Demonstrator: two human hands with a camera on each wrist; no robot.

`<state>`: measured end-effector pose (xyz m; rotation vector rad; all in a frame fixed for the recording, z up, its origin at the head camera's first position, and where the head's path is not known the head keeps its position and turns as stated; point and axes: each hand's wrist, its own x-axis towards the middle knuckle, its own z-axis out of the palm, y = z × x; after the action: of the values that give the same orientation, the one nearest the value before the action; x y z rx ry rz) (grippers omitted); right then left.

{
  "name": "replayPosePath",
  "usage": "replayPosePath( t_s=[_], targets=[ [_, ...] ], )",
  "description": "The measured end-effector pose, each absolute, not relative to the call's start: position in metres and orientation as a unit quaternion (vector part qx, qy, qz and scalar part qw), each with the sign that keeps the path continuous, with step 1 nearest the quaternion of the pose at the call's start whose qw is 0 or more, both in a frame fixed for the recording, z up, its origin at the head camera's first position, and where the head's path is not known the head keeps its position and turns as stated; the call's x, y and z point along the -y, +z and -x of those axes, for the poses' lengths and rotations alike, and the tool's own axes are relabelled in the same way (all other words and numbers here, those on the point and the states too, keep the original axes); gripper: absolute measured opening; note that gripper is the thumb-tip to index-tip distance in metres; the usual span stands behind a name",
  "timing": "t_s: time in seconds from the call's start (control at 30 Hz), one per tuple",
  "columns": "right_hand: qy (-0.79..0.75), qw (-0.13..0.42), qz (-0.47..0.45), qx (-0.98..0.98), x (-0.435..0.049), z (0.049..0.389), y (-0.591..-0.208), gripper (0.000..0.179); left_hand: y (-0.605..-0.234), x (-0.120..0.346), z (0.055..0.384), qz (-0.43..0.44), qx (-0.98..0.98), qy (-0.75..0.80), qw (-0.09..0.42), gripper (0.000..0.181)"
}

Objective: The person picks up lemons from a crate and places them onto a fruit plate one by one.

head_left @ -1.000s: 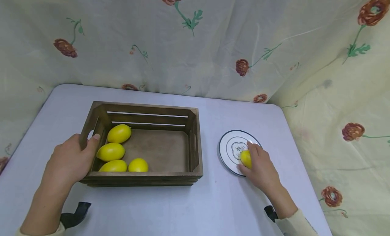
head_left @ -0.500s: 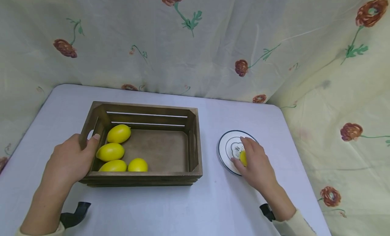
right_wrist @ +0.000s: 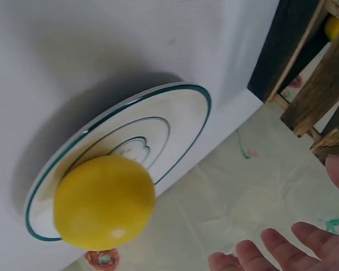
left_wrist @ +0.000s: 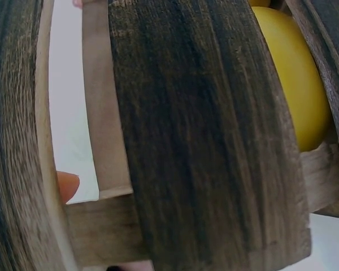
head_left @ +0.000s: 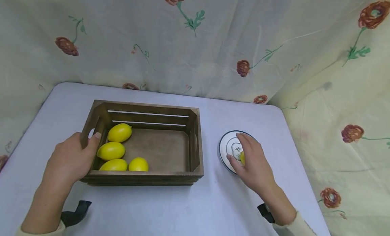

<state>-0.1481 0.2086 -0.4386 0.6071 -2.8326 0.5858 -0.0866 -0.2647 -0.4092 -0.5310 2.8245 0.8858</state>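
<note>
A crate (head_left: 146, 173) stands on a table (head_left: 170, 209), left of a plate (head_left: 224, 146). In the crate, three lemons (head_left: 111, 151) line the left end and a fourth lemon (head_left: 138, 164) lies right of the nearest. A fifth lemon (right_wrist: 104, 203) is on the plate, under the right hand (head_left: 253, 163). A curtain (head_left: 210, 49) hangs behind the table.

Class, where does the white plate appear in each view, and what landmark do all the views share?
Head: the white plate is right of centre, partly covered by the right hand.
Left wrist: the plate is not in it.
Right wrist: the plate is left of centre, a lemon hiding part of it.
Shared landmark: the wooden crate, left of centre in head, filling most of left wrist, top right in right wrist.
</note>
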Motion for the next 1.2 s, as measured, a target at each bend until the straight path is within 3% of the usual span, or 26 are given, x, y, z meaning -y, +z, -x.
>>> replayPosePath(
  t_s=[0.47, 0.8, 1.2],
  targets=[
    [0.223, 0.086, -0.259, 0.936, -0.180, 0.142, -0.417, 0.069, -0.409, 0.265, 0.087, 0.182, -0.936, 0.294, 0.071, 0.076],
    [0.234, 0.027, -0.299, 0.925, -0.165, 0.139, -0.413, 0.061, -0.410, 0.266, 0.088, 0.178, -0.937, 0.294, 0.068, 0.076],
    [0.234, 0.034, -0.360, 0.903, -0.139, 0.144, -0.405, 0.059, -0.410, 0.265, 0.088, 0.186, -0.935, 0.293, 0.068, 0.076]
  ],
)
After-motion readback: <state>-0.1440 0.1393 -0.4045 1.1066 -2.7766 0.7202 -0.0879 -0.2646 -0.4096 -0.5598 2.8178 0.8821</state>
